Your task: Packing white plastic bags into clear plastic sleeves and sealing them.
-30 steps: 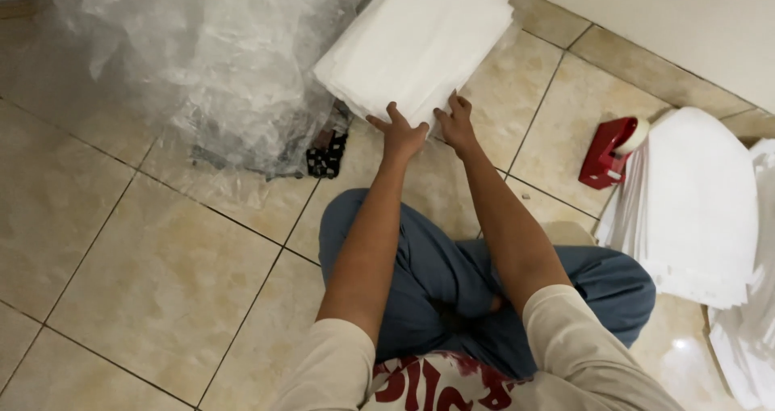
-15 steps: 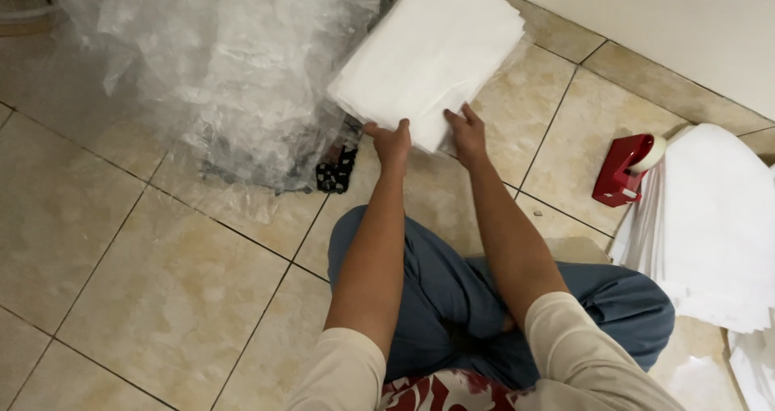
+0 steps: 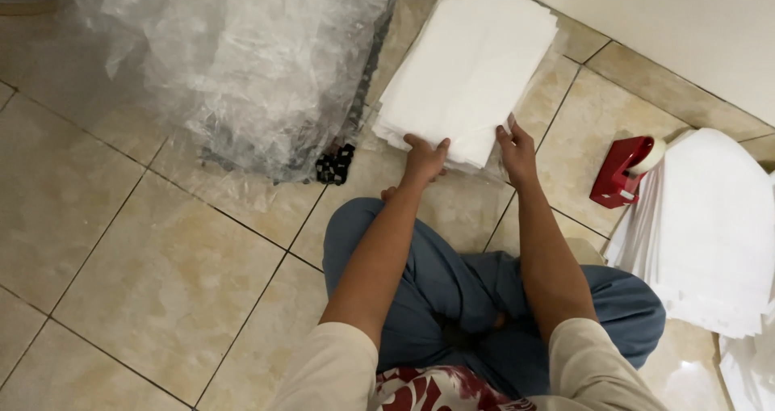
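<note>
White sheet stack (image 3: 472,68) lies on the tiled floor (image 3: 161,266) ahead of the seated person; left hand (image 3: 423,157) and right hand (image 3: 517,148) both grasp its near edge; red tape dispenser (image 3: 620,171) nearby right.

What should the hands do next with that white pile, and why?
Probably nudge the near edge square. Both the left hand and the right hand grip the white stack at its near edge, where the layers look slightly uneven.

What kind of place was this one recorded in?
Probably a home or small workshop floor used for packing: beige ceramic floor tiles, a red tape dispenser, crumpled clear plastic wrap and a stack of flat white sheets.
</note>
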